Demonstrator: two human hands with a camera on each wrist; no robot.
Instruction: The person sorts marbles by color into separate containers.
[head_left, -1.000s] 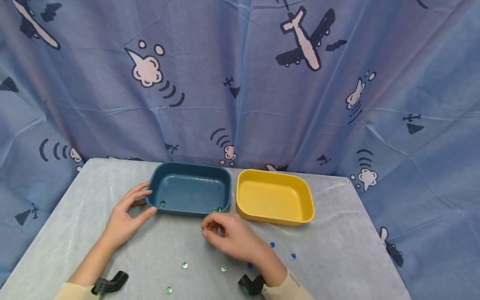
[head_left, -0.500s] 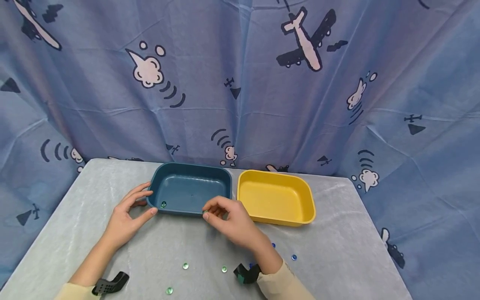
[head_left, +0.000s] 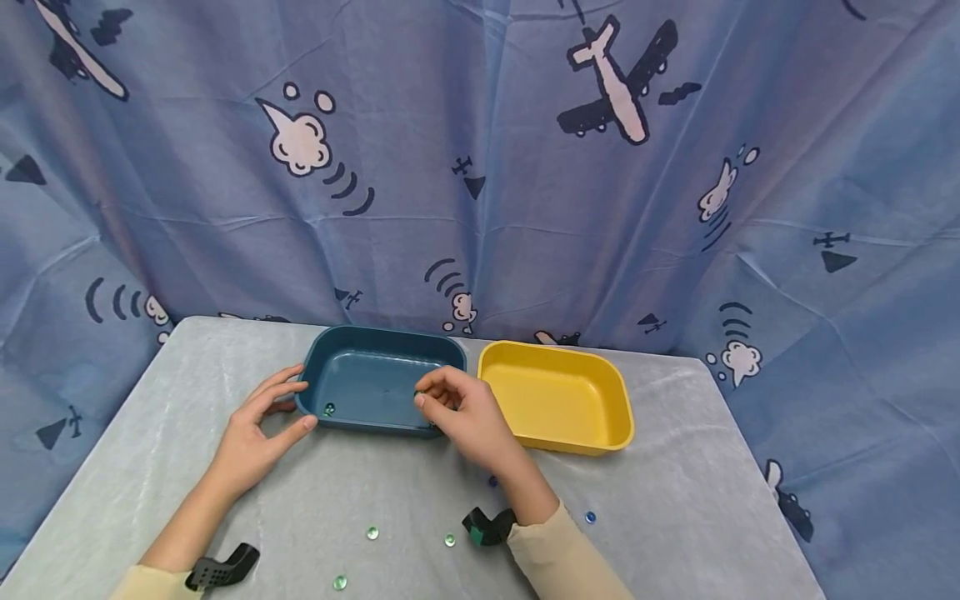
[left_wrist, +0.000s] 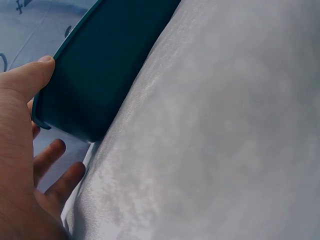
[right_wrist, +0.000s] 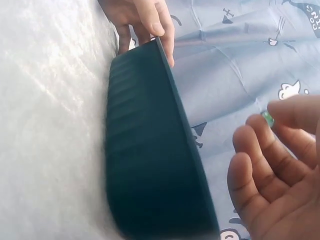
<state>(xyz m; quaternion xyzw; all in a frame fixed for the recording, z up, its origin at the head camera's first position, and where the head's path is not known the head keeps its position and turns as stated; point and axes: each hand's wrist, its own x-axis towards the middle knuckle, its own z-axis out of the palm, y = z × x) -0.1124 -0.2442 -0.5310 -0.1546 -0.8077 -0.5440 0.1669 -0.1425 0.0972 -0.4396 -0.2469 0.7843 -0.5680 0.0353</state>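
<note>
My right hand (head_left: 471,417) is over the right part of the dark teal tray (head_left: 367,379). Its thumb and index finger pinch a small green glass marble (right_wrist: 267,118), mostly covered by the fingertips. Inside the tray, near its front left corner, lie green marbles (head_left: 329,409). At the tray's left end rests my left hand (head_left: 255,429), fingers spread along the side and thumb at the front corner. In the left wrist view the thumb (left_wrist: 37,75) touches the rim, while two lower fingers stand apart from the wall.
A yellow tray (head_left: 555,392) stands just right of the teal one. Several green marbles (head_left: 372,533) lie on the grey cloth in front. Blue marbles (head_left: 590,517) lie near the right forearm. A blue patterned curtain (head_left: 390,167) hangs behind the table.
My right hand has risen forward from in front of the teal tray to over its right part, carrying the green marble. The left hand keeps its place on the tray.
</note>
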